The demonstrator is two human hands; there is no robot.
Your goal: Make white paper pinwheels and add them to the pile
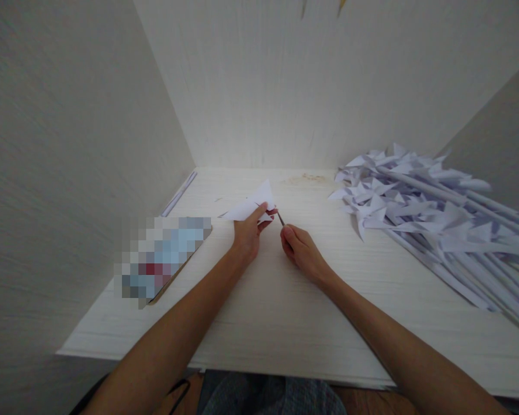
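Along the left runs a pale side wall (pixel 69 144), and at its foot, far back on the white desk (pixel 285 311), a thin white strip (pixel 179 193) lies against the wall. Nearer, a flat object with a blurred-out face (pixel 162 256) rests on the desktop, well left of the arms.

Then comes the left hand (pixel 246 233), raised a little over the middle of the desk. Its thumb and fingers are pinched on a folded piece of white paper (pixel 251 204), a pointed, wing-like shape that spreads up and to the left from the grip. Just beside it, the right hand (pixel 300 248) is curled closed around a thin dark stick (pixel 281 218); only the tip shows, poking out toward the paper and reaching its lower edge. Whether it is a pen, a pin or a bit of wire, I cannot tell. The two hands are close together, almost touching.

Further right, well apart from the hands, a big heap of white paper pinwheels on long rolled paper sticks (pixel 432 213) sprawls across the desk, heads toward the middle, sticks running off to the right edge.
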